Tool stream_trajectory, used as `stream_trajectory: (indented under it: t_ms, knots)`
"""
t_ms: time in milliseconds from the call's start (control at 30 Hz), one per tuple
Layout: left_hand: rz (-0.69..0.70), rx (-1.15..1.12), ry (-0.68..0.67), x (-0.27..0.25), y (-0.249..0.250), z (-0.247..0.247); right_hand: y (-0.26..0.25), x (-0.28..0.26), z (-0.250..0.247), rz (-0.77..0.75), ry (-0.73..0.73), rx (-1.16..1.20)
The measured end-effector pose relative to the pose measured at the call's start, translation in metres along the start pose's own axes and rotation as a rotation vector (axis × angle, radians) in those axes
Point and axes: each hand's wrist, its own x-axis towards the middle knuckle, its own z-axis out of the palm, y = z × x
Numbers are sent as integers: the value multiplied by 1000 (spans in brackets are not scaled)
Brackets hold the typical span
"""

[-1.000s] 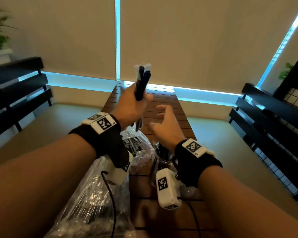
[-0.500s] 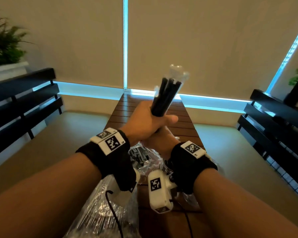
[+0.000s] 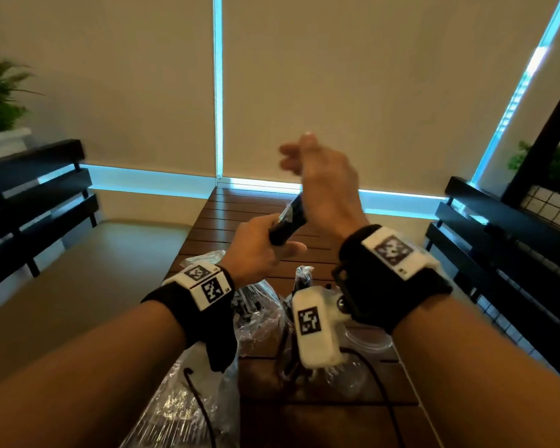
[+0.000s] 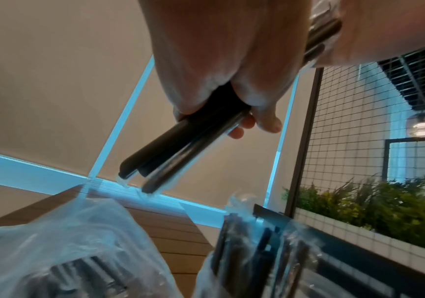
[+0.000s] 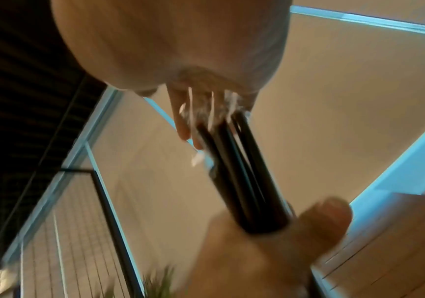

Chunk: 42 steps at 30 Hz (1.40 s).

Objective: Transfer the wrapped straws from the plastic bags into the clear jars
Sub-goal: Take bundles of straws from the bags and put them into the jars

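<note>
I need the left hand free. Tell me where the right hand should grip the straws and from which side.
Grip the bare black shafts of the straws just above the left hand, coming from the right. The bundle tilts up and right there, under the right hand. The top ends are only loose wrapper, likely to slip.

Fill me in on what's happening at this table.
A person is moving straws out of bags. Their left hand grips a bundle of black straws in clear wrappers, held up over the brown slatted wooden table. The right hand, fingers straight, presses on the bundle's top end. Crinkled clear plastic bags of straws lie below.
</note>
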Motion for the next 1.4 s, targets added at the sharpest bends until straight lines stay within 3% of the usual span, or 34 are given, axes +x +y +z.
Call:
stream_trajectory:
  t_ms: [100, 167, 267, 367, 500, 600, 733, 867, 1000, 1100, 1400]
  knots:
    - [2, -124, -42, -4, 18, 6, 4, -17, 18, -161, -85, -354]
    - [0, -151, -60, -6, 26, 5, 9, -21, 13, -204, -29, -217]
    - [33, -187, 58, 2, 37, 0, 18, -19, -8, -21, -2, 213]
    - [71, -278, 75, 5, 52, 1, 32, -28, -13, 51, -110, 168]
    - [115, -253, 41, 8, 74, 12, 31, -23, -16, 97, 42, 198]
    - [92, -221, -41, 14, 75, 13, 37, -19, -21, 108, 71, 128]
    - [-33, -257, -330, 10, 54, 19, 59, -22, -27, 177, 156, 169]
    - [-115, -134, -344, 0, 22, 27, 81, -23, -30, 203, 195, 123]
    - [-148, 220, -445, -7, -17, 28, 102, -27, -24, 260, 201, 109]
    - [-207, 355, -500, -12, -46, 34, 120, -33, -17, 318, 169, 71]
    - [-39, 526, -550, -7, -55, 41, 155, -60, 9, 365, -23, -299]
